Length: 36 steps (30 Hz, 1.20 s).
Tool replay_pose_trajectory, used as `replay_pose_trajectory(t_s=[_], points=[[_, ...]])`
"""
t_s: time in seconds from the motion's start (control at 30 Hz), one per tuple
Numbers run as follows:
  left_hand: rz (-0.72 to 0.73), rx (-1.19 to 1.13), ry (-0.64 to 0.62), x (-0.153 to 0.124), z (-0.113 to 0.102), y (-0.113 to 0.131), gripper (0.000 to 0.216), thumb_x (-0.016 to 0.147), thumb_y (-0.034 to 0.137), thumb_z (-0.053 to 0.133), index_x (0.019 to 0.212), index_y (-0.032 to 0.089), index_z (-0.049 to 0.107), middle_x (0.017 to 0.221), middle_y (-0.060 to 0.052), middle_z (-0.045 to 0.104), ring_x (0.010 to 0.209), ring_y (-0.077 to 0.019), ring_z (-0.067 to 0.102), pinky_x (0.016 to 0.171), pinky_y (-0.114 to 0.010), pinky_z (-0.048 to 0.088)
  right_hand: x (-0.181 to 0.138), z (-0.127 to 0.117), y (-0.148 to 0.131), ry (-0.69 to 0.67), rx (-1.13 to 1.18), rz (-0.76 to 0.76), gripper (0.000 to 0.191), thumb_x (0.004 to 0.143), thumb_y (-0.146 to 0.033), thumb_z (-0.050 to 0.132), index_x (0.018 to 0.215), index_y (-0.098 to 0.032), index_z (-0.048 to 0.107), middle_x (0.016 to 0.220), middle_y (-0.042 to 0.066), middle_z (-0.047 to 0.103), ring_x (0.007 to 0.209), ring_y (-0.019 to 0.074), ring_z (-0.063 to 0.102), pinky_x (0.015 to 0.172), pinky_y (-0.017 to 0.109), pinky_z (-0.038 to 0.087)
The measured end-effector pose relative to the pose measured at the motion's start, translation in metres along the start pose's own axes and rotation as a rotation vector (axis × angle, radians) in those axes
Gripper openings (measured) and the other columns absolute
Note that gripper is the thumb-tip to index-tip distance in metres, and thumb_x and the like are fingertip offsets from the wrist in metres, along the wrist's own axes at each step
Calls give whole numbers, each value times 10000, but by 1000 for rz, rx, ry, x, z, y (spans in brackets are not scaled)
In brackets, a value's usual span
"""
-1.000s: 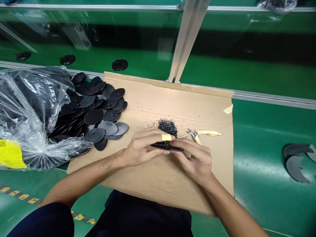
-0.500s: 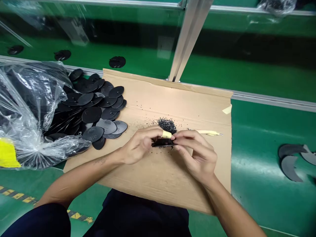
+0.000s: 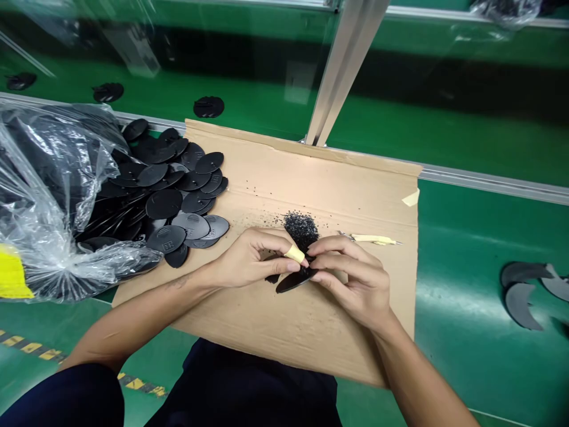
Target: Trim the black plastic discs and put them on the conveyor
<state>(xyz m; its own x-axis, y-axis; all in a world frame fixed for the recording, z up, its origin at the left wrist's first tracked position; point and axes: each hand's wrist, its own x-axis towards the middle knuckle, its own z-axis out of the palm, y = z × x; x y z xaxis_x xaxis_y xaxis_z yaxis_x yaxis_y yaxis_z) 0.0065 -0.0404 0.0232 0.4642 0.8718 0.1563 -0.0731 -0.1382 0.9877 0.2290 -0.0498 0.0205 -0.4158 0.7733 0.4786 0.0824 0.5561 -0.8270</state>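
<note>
Steadily — your left hand (image 3: pixel 251 256) pinches dark piece (image 3: pixel 272 278) | right hand (image 3: pixel 355 276) grips black disc (image 3: pixel 293 282) between them — hold lightly

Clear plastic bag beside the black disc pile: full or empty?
Not empty: the clear plastic bag bulges, with dark contents showing through; exactly how full, I cannot tell.

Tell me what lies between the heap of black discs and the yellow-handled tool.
In the head view, a pile of black bits and scattered specks lie on the cardboard; the left hand hides part of that stretch.
</note>
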Motion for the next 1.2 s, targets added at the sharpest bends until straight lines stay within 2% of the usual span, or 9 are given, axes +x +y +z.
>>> replay_pose_trajectory(t_s=[0.43, 0.53, 0.63, 0.73, 0.87, 0.93, 1.0, 1.1, 1.2], points=[[99, 118, 100, -3, 11, -5, 134, 933, 287, 721, 932, 183, 806, 866, -68, 771, 814, -139, 700, 771, -264, 569, -7, 6, 3, 99, -190, -87, 33, 1027, -171, 697, 1044, -187, 721, 1023, 88, 662, 904, 226, 679, 740, 360, 617], [30, 55, 96, -3, 12, -5, 259, 970, 389, 664, 924, 172, 797, 871, -75, 766, 804, -147, 703, 746, -268, 568, -8, 11, 1, 145, -263, -120, 64, 1006, -142, 717, 1049, -188, 712, 1017, 77, 664, 882, 210, 675, 732, 344, 613], [-1, -11, 48, -4, 12, -5, 451, 976, 571, 578, 1052, 178, 786, 975, -93, 765, 906, -174, 717, 819, -293, 582, -5, 11, -2, 203, -300, -120, 73, 993, -134, 736, 1012, -189, 693, 985, 61, 663, 860, 197, 670, 748, 331, 600], [-60, 49, 76, -5, 11, -8, 473, 869, 564, 738, 1158, 190, 755, 1072, -95, 765, 954, -191, 721, 836, -295, 592, 1, -6, -7, 92, -302, -24, 39, 1043, -232, 687, 1019, -201, 682, 1036, 68, 665, 942, 222, 675, 825, 369, 596], [-110, 120, 258, -1, 4, -11, 339, 882, 462, 746, 1065, 176, 752, 1051, -77, 782, 953, -182, 731, 838, -288, 605, 1, -53, -7, -211, -603, 238, 379, 975, -473, 768, 1219, -203, 662, 1289, 126, 608, 1184, 335, 598, 990, 496, 538], [-98, 123, 295, 2, -1, -12, 338, 884, 460, 739, 1049, 165, 742, 1035, -73, 784, 951, -179, 732, 843, -286, 608, -5, -73, -2, -294, -867, 363, 568, 868, -481, 868, 1285, -172, 638, 1294, 163, 593, 1165, 391, 583, 936, 526, 543], [-82, 117, 295, 4, -5, -13, 328, 888, 446, 736, 1041, 156, 737, 1015, -69, 786, 934, -172, 734, 831, -280, 610, -12, -85, 5, -357, -1031, 414, 591, 820, -437, 892, 1272, -150, 643, 1214, 170, 618, 1090, 407, 599, 849, 512, 555], [-52, 113, 282, 4, -6, -17, 293, 889, 406, 743, 1048, 159, 742, 1040, -75, 789, 956, -168, 740, 839, -279, 613, -14, -85, 10, -330, -1017, 360, 414, 869, -349, 783, 1217, -164, 656, 1105, 134, 632, 941, 338, 640, 734, 425, 555], [-19, 101, 256, 2, -3, -22, 275, 884, 371, 757, 1064, 164, 744, 1044, -77, 790, 957, -163, 746, 831, -272, 615, -7, -71, 4, -177, -832, 243, 316, 923, -295, 647, 1219, -184, 626, 1110, 115, 645, 908, 289, 654, 717, 380, 550]])
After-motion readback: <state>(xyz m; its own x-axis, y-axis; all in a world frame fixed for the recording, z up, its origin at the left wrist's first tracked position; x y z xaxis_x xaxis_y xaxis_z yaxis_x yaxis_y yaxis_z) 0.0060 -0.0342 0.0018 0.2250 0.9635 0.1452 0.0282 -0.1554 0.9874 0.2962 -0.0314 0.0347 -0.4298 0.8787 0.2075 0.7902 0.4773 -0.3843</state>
